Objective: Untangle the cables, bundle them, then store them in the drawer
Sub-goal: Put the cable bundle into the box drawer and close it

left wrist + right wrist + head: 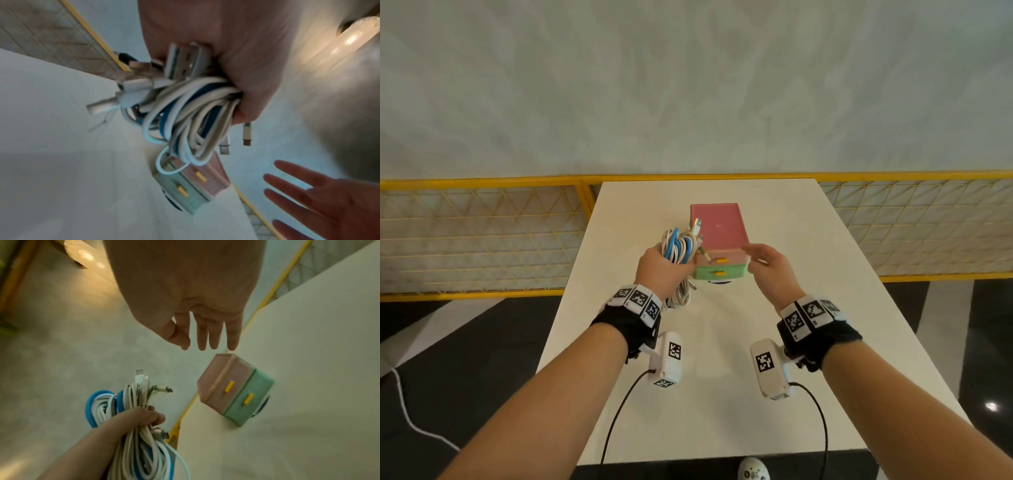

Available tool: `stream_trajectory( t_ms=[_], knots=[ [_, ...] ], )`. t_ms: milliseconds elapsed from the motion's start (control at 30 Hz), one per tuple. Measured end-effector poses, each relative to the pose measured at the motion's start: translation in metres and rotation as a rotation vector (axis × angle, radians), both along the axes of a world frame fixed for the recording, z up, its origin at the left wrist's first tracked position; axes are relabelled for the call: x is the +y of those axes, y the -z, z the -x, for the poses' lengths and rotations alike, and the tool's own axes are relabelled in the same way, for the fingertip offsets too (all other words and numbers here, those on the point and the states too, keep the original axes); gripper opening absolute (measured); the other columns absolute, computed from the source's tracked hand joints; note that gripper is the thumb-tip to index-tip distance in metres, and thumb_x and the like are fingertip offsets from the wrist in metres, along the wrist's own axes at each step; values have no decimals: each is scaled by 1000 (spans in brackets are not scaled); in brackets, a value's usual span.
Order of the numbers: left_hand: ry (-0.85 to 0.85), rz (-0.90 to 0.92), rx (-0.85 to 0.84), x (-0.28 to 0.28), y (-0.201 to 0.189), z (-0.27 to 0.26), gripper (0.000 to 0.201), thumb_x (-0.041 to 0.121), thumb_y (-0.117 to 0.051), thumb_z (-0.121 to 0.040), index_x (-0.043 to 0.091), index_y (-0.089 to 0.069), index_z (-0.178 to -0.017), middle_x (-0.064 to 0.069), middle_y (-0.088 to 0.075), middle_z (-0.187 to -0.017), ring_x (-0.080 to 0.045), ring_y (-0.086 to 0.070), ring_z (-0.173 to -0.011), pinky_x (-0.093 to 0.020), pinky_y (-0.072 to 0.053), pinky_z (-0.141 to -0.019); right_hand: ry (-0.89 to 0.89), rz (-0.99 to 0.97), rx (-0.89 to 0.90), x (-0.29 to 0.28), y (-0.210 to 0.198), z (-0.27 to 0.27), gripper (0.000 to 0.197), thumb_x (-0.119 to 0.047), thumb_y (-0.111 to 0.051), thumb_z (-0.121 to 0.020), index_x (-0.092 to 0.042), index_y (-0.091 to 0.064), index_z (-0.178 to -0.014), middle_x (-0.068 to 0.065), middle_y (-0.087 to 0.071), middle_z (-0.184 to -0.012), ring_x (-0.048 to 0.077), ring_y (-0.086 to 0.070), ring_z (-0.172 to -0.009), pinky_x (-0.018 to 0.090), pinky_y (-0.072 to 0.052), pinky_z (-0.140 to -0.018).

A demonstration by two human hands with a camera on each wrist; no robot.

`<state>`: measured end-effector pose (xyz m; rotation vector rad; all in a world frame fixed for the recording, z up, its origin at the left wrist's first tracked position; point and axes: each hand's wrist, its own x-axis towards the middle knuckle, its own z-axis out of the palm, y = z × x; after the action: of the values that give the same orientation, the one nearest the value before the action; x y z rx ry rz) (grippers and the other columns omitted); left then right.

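My left hand (657, 270) grips a coiled bundle of white and blue cables (679, 248) above the table, just left of the drawer box. USB plugs stick out of the bundle (191, 113) by my palm. The small drawer box (717, 226) stands on the white table (722, 394). It has a pink top, a pink upper drawer with a yellow handle (720, 260) and a green lower drawer (719, 273). My right hand (767, 263) hovers at the box's front right corner with straight, spread fingers (205, 337), holding nothing. The box (236, 389) lies just beyond those fingertips.
A yellow mesh railing (482, 240) runs behind and beside the table. Dark floor lies on both sides, with a white cord (404, 404) on it at the left. A dark round object (719, 282) peeks from under the box. A shoe (753, 471) shows below the table's near edge.
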<state>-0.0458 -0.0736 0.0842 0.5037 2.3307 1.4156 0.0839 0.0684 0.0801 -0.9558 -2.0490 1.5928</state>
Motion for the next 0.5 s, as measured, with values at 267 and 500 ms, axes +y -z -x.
stream_trajectory(
  t_ms=[267,500],
  knots=[
    [113,234,147,87,23,29,43,20,-75,-72,19,-63,-114,-1,-69,-94,-25,-65,-87,-29,-50,-75,79,105,-251,46,71,30,49,-9,-50,-91,-9,-35,-138,12,-58,-125,20,-55,-102,31,-44,-85],
    [305,566,270,107,44,47,51,24,-72,-76,26,-56,-125,-4,-70,-102,-29,-66,-94,-33,-53,-78,64,234,-334,70,129,83,75,-19,-57,-85,-15,-15,-146,15,-60,-123,34,-60,-110,47,-48,-96]
  ],
)
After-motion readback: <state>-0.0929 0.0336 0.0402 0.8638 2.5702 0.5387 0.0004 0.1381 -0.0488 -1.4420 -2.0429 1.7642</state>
